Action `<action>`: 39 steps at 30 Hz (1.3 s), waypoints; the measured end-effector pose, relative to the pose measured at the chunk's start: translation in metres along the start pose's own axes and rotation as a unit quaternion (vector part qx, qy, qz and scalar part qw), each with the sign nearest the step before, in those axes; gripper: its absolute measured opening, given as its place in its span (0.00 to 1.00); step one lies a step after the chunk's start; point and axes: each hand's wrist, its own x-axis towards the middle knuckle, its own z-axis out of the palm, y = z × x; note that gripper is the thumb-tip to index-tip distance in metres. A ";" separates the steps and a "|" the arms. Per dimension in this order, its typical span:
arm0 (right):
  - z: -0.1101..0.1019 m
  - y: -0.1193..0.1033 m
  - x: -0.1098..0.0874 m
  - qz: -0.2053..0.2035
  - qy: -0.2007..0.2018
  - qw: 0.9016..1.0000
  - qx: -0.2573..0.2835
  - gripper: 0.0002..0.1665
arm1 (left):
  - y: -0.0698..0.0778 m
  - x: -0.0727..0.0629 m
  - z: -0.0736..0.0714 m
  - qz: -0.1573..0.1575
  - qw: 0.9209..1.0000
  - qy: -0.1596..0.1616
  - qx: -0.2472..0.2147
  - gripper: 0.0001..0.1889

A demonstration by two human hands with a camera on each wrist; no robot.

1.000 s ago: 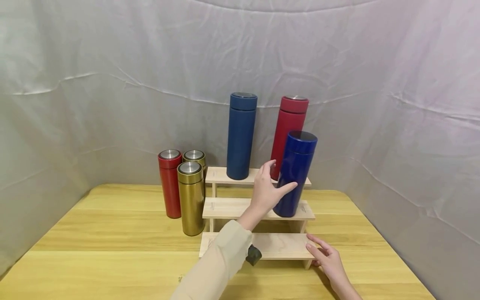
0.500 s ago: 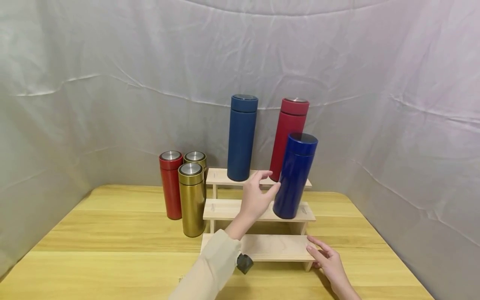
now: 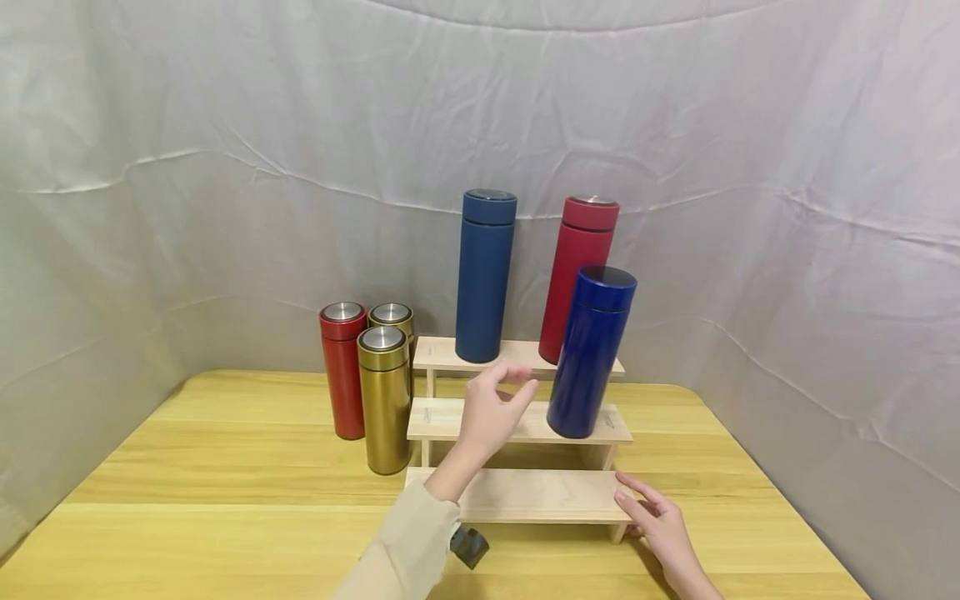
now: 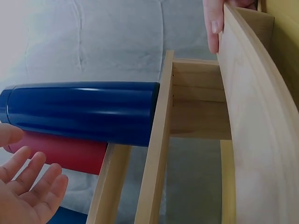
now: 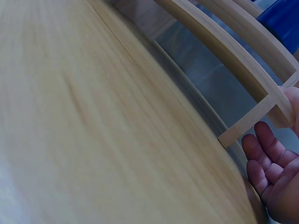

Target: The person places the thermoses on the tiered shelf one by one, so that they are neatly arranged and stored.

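My left hand [image 3: 487,415] is in front of the middle tier of a wooden three-step display stand [image 3: 547,493], holding nothing. In the left wrist view its fingers [image 4: 35,179] are spread and slightly bent. Just right of it, a glossy blue thermos flask [image 3: 588,367] stands upright on the middle tier, apart from the fingertips. My right hand [image 3: 663,529] holds the right end of the lowest tier between thumb and index finger. Its other fingers [image 5: 261,156] curl below, beside the stand's leg. A matte blue flask [image 3: 483,287] and a matte red flask [image 3: 577,250] occupy the top tier.
Left of the stand, a shiny red flask [image 3: 343,375] and two gold flasks, the front one [image 3: 386,408] largest in view, stand on the wooden table [image 3: 187,483]. A grey cloth [image 3: 300,100] hangs behind and along both sides.
My left hand has let go of the glossy blue flask and drawn back left and down. The flask stays on the middle tier. My right hand keeps its place.
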 end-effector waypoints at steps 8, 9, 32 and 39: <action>0.000 0.000 0.000 0.001 0.002 1.000 0.003 0.23 | -0.002 -0.010 -0.015 -0.021 1.000 -0.012 -0.004 0.05; 0.000 0.000 0.000 0.001 0.002 1.000 0.003 0.23 | -0.003 -0.011 -0.017 -0.024 1.000 -0.011 -0.003 0.05; 0.000 -0.001 0.000 -0.016 -0.006 1.000 0.011 0.22 | -0.004 -0.014 -0.073 -0.047 0.998 0.014 0.044 0.06; 0.001 -0.001 0.000 -0.013 -0.007 1.000 0.014 0.22 | -0.005 -0.013 -0.087 -0.050 0.997 0.035 0.053 0.06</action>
